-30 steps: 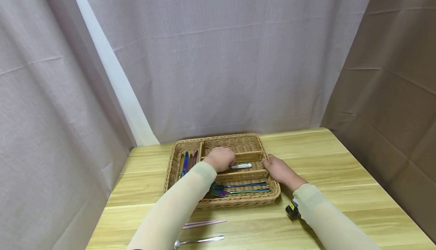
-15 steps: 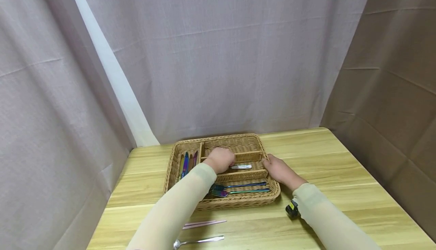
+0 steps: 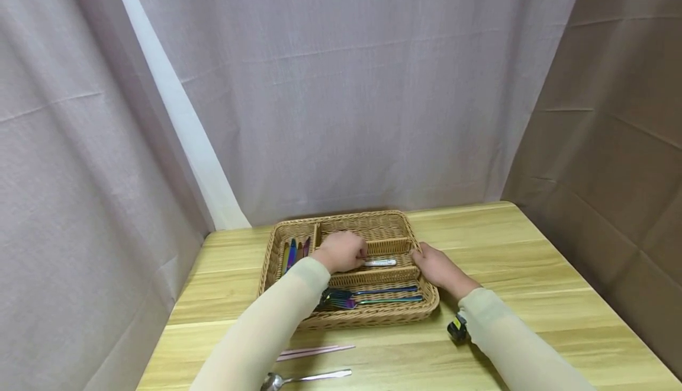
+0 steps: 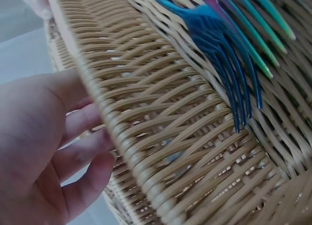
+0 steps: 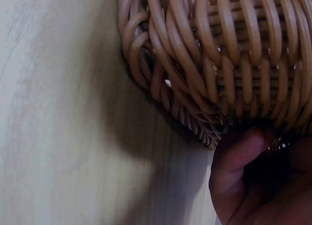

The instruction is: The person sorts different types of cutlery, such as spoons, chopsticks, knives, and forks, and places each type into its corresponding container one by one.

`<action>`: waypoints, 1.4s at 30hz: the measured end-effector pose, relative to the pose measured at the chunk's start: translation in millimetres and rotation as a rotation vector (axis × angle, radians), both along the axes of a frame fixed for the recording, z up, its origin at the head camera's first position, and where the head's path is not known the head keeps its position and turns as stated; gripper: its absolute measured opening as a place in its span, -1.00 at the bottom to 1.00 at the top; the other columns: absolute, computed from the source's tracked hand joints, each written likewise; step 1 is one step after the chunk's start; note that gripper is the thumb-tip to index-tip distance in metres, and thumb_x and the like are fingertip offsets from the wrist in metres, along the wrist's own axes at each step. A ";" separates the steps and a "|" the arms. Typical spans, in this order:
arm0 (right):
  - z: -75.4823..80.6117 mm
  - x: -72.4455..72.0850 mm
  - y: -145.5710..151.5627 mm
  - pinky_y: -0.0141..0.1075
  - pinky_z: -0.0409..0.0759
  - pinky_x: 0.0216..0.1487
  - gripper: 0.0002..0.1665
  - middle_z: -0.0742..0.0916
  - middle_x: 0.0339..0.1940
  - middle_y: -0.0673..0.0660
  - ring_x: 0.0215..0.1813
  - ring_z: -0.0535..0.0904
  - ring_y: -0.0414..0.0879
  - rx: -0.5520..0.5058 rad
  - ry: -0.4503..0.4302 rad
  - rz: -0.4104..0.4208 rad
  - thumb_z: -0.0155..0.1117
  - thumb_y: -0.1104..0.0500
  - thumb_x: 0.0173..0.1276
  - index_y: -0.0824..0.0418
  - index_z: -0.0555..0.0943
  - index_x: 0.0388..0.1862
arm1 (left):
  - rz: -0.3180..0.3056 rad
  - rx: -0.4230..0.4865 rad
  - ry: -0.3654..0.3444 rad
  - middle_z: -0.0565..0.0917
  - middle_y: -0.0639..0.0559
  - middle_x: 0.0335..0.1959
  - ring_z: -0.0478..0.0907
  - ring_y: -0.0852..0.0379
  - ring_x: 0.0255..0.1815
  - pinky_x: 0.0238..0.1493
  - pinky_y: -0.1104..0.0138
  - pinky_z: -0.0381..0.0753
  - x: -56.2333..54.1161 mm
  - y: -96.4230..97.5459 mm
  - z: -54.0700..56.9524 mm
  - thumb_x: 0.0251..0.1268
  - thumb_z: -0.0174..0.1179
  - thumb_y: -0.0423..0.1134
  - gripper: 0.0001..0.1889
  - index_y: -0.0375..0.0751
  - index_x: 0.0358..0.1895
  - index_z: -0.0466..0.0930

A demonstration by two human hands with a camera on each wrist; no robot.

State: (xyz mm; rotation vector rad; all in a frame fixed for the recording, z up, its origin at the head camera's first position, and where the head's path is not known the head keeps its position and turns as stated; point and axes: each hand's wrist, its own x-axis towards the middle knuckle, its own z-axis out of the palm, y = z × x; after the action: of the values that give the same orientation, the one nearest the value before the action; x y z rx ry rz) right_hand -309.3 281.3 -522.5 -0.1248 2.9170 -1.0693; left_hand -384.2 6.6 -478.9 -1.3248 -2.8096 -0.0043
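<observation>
Basket (image 3: 373, 320) rests on surface (image 3: 474, 234), right rim (image 3: 408, 227) gripped by right hand (image 3: 440, 268); left hand (image 3: 343, 251) curls at white item (image 3: 381, 263) in middle compartment (image 3: 404, 260), its grip there indeterminable. Knife-shaped pieces (image 3: 292, 254) and forks (image 3: 347, 304) appear already stowed separately; chopsticks (image 3: 319, 351) and spoon (image 3: 314, 376) lie outside, apparently not yet stowed

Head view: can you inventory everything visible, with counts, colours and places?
Table: one, light wood, centre
Basket: one, tan, on table
Knives: at least four, multicoloured, basket left
Forks: at least two, blue and purple-green, basket front
Stick: one, white, basket middle
Chopsticks: two, pink, before basket
Spoon: one, silver, before chopsticks
Curtains: at least two, grey and brown, surrounding table
Strip: one, white, left between curtains
Wrist device: at least one, black, right
Sleeves: two, pale, forearms
Left hand: one, over basket
Right hand: one, holding basket's right edge
</observation>
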 end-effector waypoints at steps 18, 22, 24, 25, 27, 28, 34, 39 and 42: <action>0.5 -1.7 1.5 0.37 0.17 0.63 -0.18 0.28 0.65 0.63 0.64 0.19 0.58 -0.010 -0.031 0.004 -0.23 -0.04 0.87 0.62 0.07 0.69 | -0.052 0.210 0.056 0.77 0.24 -0.16 0.59 0.40 -0.40 -0.36 0.40 0.65 77.1 -79.7 22.2 0.61 0.36 0.03 -0.82 0.07 -0.01 0.82; -2.2 1.0 5.7 0.37 0.19 0.63 -0.19 0.28 0.65 0.64 0.64 0.19 0.57 -0.002 -0.032 -0.015 -0.23 -0.03 0.87 0.65 0.08 0.67 | -0.089 0.233 0.008 0.74 0.30 -0.18 0.56 0.46 -0.39 -0.32 0.45 0.63 96.1 -96.9 13.4 0.55 0.43 -0.03 -0.89 0.09 -0.07 0.81; -3.6 1.5 7.5 0.36 0.20 0.62 -0.19 0.30 0.63 0.64 0.64 0.21 0.57 0.001 -0.024 -0.021 -0.23 -0.03 0.86 0.66 0.09 0.66 | -0.123 0.242 0.002 0.68 0.34 -0.28 0.48 0.48 -0.41 -0.35 0.49 0.56 104.1 -105.9 6.8 0.52 0.45 -0.05 -0.93 0.12 -0.16 0.77; -4.0 1.7 8.1 0.37 0.21 0.62 -0.20 0.30 0.63 0.65 0.63 0.22 0.58 0.004 -0.018 -0.019 -0.23 -0.02 0.86 0.66 0.10 0.65 | -0.143 0.246 -0.003 0.64 0.35 -0.32 0.43 0.48 -0.44 -0.38 0.50 0.51 108.0 -110.5 3.7 0.50 0.47 -0.07 -0.91 0.14 -0.20 0.75; -5.1 1.5 8.9 0.36 0.22 0.62 -0.21 0.32 0.62 0.65 0.63 0.23 0.57 0.000 -0.011 -0.022 -0.22 -0.02 0.86 0.65 0.12 0.65 | -0.174 0.253 -0.014 0.56 0.38 -0.39 0.34 0.49 -0.49 -0.44 0.53 0.41 115.3 -119.9 -2.5 0.48 0.48 -0.08 -0.87 0.15 -0.24 0.70; -5.3 1.5 8.9 0.36 0.21 0.62 -0.20 0.31 0.62 0.65 0.63 0.23 0.57 -0.001 -0.011 -0.023 -0.21 -0.02 0.87 0.65 0.11 0.65 | -0.187 0.253 -0.012 0.53 0.38 -0.41 0.31 0.49 -0.50 -0.46 0.54 0.38 118.6 -124.4 -5.2 0.47 0.49 -0.09 -0.86 0.16 -0.24 0.69; -6.1 1.9 8.4 0.36 0.19 0.63 -0.19 0.30 0.63 0.64 0.63 0.21 0.58 -0.005 -0.014 -0.026 -0.21 -0.04 0.86 0.65 0.10 0.66 | -0.220 0.268 0.002 0.61 0.39 -0.36 0.36 0.57 -0.46 -0.42 0.58 0.44 138.9 -142.6 -9.7 0.42 0.53 -0.10 -0.87 0.15 -0.20 0.72; -5.3 2.9 7.9 0.36 0.20 0.63 -0.21 0.32 0.63 0.64 0.63 0.23 0.57 -0.014 -0.013 -0.033 -0.20 -0.02 0.86 0.63 0.12 0.66 | -0.256 0.202 -0.020 0.61 0.47 -0.38 0.39 0.60 -0.43 -0.42 0.57 0.42 151.7 -151.2 -11.8 0.37 0.55 0.00 -0.83 0.18 -0.25 0.71; -5.7 2.4 8.2 0.36 0.19 0.63 -0.20 0.31 0.63 0.64 0.63 0.22 0.58 -0.012 -0.015 -0.031 -0.21 -0.02 0.86 0.64 0.11 0.66 | -0.286 0.152 -0.040 0.55 0.46 -0.44 0.31 0.58 -0.47 -0.46 0.59 0.31 156.4 -156.4 -16.0 0.30 0.60 0.04 -0.78 0.16 -0.28 0.71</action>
State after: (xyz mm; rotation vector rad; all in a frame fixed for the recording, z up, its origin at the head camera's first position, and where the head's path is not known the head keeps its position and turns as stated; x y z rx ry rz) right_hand -306.9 289.5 -528.2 -0.0717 2.9093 -1.0874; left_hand -227.8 -149.8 -494.9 -1.6881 -2.5620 -0.2486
